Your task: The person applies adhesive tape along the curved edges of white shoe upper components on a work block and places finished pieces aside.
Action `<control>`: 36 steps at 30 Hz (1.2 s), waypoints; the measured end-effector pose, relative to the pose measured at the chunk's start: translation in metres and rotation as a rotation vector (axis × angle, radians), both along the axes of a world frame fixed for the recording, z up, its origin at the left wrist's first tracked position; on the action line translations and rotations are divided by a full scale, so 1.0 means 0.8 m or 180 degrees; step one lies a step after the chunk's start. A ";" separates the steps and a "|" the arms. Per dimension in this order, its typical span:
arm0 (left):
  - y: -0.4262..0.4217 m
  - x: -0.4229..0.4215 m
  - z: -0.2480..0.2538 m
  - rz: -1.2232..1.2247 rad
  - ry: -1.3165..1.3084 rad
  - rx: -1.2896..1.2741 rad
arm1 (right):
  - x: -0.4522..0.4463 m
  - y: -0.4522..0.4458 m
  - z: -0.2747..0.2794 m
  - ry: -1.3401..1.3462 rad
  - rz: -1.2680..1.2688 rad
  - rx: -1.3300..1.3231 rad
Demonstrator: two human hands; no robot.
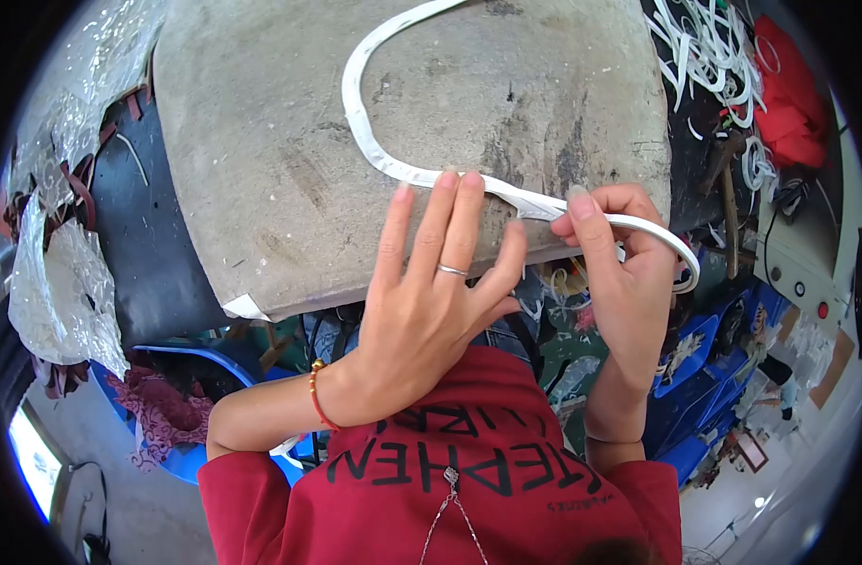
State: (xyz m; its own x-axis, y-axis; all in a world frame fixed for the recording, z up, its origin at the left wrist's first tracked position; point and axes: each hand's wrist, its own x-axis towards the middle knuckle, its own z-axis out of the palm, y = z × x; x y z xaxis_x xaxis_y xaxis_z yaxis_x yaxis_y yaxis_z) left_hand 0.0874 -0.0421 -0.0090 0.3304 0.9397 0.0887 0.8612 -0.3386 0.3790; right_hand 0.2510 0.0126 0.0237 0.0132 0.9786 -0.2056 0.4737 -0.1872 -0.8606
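A long, narrow white strip [360, 122] curves over a worn grey board [261, 141]. My left hand [431, 292] lies palm down with its fingers spread, the fingertips touching the strip near the board's front edge. At the right, my right hand [619, 245] pinches the strip between thumb and fingers. Between the hands the strip looks folded or layered, with a small pointed flap sticking out. Past my right hand, its loose end loops round in the air beyond the board's edge.
Clear plastic sheeting [59, 292] lies at the left. Loose white strips [704, 56] and a red cloth [789, 104] are at the upper right. Below the table stand a blue tub [186, 461] at the left and blue bins [704, 405] at the right.
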 end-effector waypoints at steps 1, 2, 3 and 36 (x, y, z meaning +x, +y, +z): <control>0.001 0.000 -0.001 -0.0013 -0.0014 0.0015 | 0.001 -0.001 -0.004 -0.0049 0.0010 0.0042; 0.000 0.000 -0.001 -0.0019 -0.0021 0.0027 | 0.001 -0.004 -0.009 -0.0074 -0.0040 0.0123; 0.000 -0.001 -0.001 -0.0018 -0.0025 0.0041 | -0.001 -0.007 -0.010 -0.0352 0.0000 0.0209; 0.036 0.002 -0.008 -0.0144 0.0622 0.0601 | 0.050 0.074 -0.006 -0.0634 0.0837 0.0157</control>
